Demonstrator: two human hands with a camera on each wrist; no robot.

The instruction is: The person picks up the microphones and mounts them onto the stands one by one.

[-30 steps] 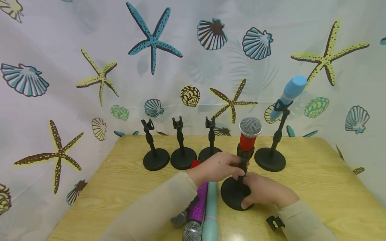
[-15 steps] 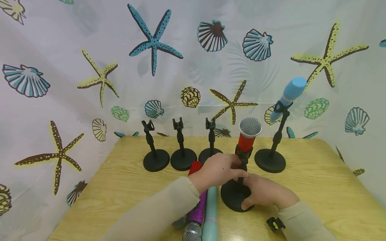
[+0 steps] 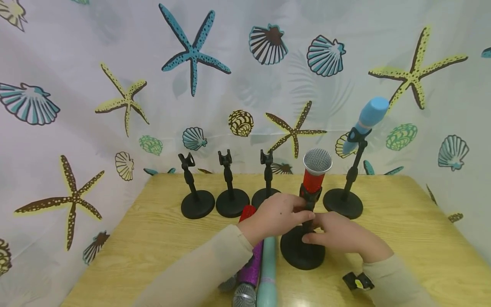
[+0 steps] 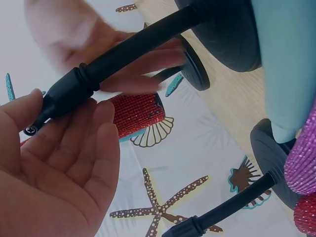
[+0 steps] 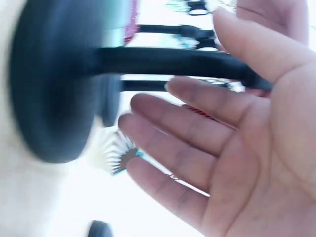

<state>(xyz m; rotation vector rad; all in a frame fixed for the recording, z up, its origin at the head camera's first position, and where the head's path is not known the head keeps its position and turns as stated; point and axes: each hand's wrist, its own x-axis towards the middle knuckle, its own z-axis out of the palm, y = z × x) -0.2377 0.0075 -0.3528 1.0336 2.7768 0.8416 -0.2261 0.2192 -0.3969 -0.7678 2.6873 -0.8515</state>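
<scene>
A red microphone (image 3: 313,181) with a silver mesh head sits tilted in the clip of a black desktop microphone stand (image 3: 297,255). My left hand (image 3: 277,215) holds the stand's upper post just below the clip, thumb on one side and fingers behind, as the left wrist view shows the post (image 4: 133,52) crossing the fingers. My right hand (image 3: 341,232) is at the lower post. In the right wrist view its fingers (image 5: 173,126) are extended and spread beside the post, not wrapped round it. The microphone's lower end is partly hidden by the stand and left hand.
Three black stands (image 3: 232,202) with bare clips stand at the back left. A blue microphone (image 3: 370,117) rests in a stand (image 3: 342,204) at the back right. Purple (image 3: 251,268), red (image 3: 247,212) and pale green (image 3: 268,273) microphones lie by the left forearm.
My right hand has lifted off the stand's base, moving slightly up and loosening its fingers. My left hand stays on the upper post; the stand has barely moved.
</scene>
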